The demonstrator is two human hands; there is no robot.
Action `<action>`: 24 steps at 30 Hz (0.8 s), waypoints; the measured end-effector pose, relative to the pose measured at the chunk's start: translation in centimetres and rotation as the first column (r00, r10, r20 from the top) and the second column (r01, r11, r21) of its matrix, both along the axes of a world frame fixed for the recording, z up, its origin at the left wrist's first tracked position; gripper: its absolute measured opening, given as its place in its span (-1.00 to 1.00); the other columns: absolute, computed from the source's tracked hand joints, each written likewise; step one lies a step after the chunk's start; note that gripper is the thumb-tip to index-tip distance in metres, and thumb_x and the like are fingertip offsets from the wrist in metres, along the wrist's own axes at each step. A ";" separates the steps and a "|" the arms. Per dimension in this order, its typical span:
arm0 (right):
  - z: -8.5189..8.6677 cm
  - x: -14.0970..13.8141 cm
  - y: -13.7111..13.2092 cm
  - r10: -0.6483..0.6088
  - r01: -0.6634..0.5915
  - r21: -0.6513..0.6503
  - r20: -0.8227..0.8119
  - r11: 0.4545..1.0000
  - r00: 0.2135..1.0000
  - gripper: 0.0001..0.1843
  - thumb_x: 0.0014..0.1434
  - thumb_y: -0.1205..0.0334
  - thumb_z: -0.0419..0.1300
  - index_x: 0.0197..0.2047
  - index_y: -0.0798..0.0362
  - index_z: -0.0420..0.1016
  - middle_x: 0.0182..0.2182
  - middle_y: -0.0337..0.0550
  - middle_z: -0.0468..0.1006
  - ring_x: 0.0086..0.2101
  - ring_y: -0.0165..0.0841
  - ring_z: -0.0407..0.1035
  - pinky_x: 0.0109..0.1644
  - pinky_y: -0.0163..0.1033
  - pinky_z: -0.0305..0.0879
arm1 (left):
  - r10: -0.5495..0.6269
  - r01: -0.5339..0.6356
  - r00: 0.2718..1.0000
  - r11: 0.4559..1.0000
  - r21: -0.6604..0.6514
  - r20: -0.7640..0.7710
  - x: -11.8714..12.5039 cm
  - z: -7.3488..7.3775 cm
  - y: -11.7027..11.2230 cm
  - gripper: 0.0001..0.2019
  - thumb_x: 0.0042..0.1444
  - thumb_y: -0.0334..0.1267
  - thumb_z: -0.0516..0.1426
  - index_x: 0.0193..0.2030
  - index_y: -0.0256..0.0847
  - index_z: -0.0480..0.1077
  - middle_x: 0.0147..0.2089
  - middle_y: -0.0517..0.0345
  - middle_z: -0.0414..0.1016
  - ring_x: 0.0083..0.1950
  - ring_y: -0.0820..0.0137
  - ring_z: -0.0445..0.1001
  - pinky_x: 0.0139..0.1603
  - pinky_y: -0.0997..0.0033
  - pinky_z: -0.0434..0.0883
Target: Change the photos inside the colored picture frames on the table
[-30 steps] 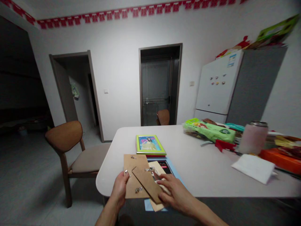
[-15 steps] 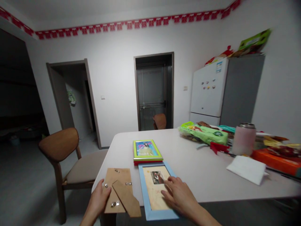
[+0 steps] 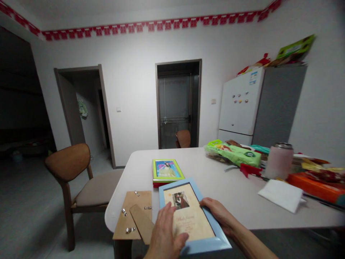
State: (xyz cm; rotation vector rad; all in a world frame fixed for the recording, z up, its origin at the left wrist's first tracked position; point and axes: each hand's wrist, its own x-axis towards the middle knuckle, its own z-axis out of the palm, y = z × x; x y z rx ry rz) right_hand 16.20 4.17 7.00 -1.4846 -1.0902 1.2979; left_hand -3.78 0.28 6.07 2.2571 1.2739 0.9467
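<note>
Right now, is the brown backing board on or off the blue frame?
Off: the backing board lies on the table, left of the blue frame.

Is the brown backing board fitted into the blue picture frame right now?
No, the brown backing board lies to the left of the blue picture frame, with a strip of white tabletop showing between them.

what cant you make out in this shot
All in the head view:
Lower print on the sheet: too small and faint to read.
Part of the brown strut: hidden by the left hand.
Some fingers of the right hand: hidden by the blue frame.
Most of the red item: hidden beneath the green frame.
</note>
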 end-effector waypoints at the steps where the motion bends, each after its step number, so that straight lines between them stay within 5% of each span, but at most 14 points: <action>1: 0.5 -0.4 -0.5 0.012 -0.011 0.005 -0.149 1.000 0.989 -0.75 -0.16 0.26 -0.01 -0.36 0.14 0.33 -0.61 -0.17 0.48 -0.57 -0.35 0.37 -0.46 -0.28 0.28 | -0.060 0.060 0.998 0.998 0.000 -0.005 1.3 0.3 -0.4 -0.40 -0.16 -0.26 0.12 0.08 -0.36 0.12 0.18 -0.12 0.04 0.19 0.19 -0.01 0.17 0.17 0.01; 5: 2.3 -1.6 -2.0 0.117 -0.074 0.132 -0.359 0.988 0.926 -0.60 -0.20 0.34 0.04 -0.18 0.08 0.31 -0.52 -0.21 0.51 -0.57 -0.42 0.36 -0.44 -0.32 0.28 | -0.128 0.130 0.991 0.988 0.081 -0.032 4.3 1.7 -1.3 -0.42 -0.17 -0.32 0.12 0.06 -0.42 0.14 0.15 -0.19 0.08 0.15 0.13 0.05 0.14 0.12 0.06; 9: 2.4 -1.5 -1.8 0.124 -0.081 0.166 -0.266 0.983 0.956 -0.60 -0.18 0.30 0.08 -0.17 0.07 0.32 -0.54 -0.28 0.48 -0.62 -0.49 0.29 -0.53 -0.40 0.20 | -0.107 0.113 0.993 0.963 0.243 -0.040 4.0 3.1 -1.4 -0.51 -0.18 -0.48 0.01 0.00 -0.30 0.19 -0.06 -0.04 0.32 -0.03 0.24 0.25 0.01 0.23 0.24; 14: -0.2 0.3 -0.2 -0.006 -0.012 0.179 0.098 0.984 0.995 -0.64 -0.15 0.27 0.04 -0.23 0.17 0.38 -0.68 -0.31 0.39 -0.68 -0.50 0.20 -0.63 -0.42 0.04 | 0.215 -0.261 0.954 0.938 0.227 0.208 -0.5 3.9 0.1 -0.63 -0.02 -0.43 -0.10 -0.02 -0.25 0.17 -0.14 0.00 0.35 -0.12 0.31 0.33 -0.11 0.28 0.31; 18: -2.1 1.6 0.6 -0.098 -0.012 0.218 0.484 0.976 0.870 -0.58 -0.12 0.24 -0.01 -0.17 0.21 0.40 -0.62 -0.20 0.45 -0.59 -0.40 0.30 -0.52 -0.36 0.12 | 0.391 -0.419 0.885 0.905 0.067 0.252 -4.7 1.9 1.1 -0.66 -0.01 -0.29 -0.06 -0.06 -0.29 0.20 -0.09 -0.03 0.36 -0.07 0.25 0.33 -0.08 0.26 0.28; 24: -2.7 2.1 0.9 -0.143 -0.089 0.234 0.809 0.968 0.570 -0.58 -0.08 0.25 -0.05 -0.17 0.18 0.42 -0.41 -0.03 0.52 -0.39 -0.28 0.37 -0.30 -0.29 0.17 | 0.407 -0.404 0.914 0.909 -0.103 0.006 -7.4 -1.7 0.3 -0.62 0.00 -0.16 -0.06 -0.04 -0.27 0.23 -0.04 -0.02 0.35 -0.04 0.25 0.33 -0.06 0.32 0.25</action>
